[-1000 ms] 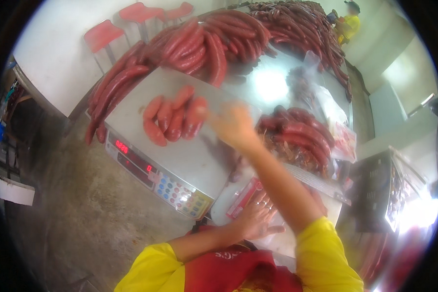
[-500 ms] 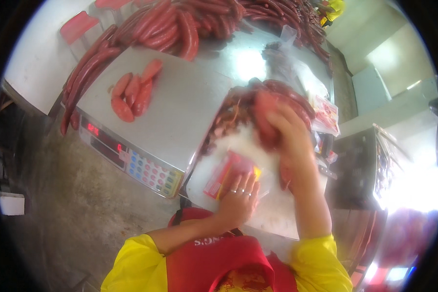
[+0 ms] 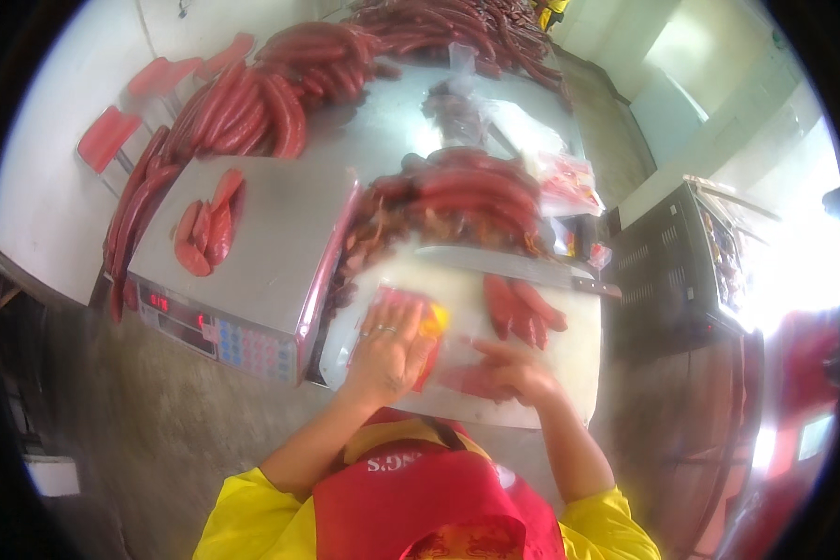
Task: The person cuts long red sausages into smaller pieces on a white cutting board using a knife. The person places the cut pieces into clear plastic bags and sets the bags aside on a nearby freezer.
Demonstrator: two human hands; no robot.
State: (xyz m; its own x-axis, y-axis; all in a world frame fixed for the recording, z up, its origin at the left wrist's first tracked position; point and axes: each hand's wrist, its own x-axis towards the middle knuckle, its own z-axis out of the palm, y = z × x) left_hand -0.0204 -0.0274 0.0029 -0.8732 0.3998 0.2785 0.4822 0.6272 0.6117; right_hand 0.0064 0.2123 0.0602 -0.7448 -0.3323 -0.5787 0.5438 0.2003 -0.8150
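The left hand (image 3: 389,353) lies flat, fingers spread, pressing a red printed plastic bag (image 3: 403,317) onto the white cutting board (image 3: 569,369); the right hand (image 3: 506,371) rests just beside it on the near part of the board, fingers loosely extended over a reddish piece, and whether it grips anything I cannot tell; a few cut red sausages (image 3: 523,308) lie on the board just beyond the right hand; a cleaver (image 3: 513,264) lies across the board's far edge; beyond it sits a heap of long red sausages (image 3: 476,191); to the left stands a digital scale (image 3: 247,266) with several sausage pieces (image 3: 207,229) on its steel platter.
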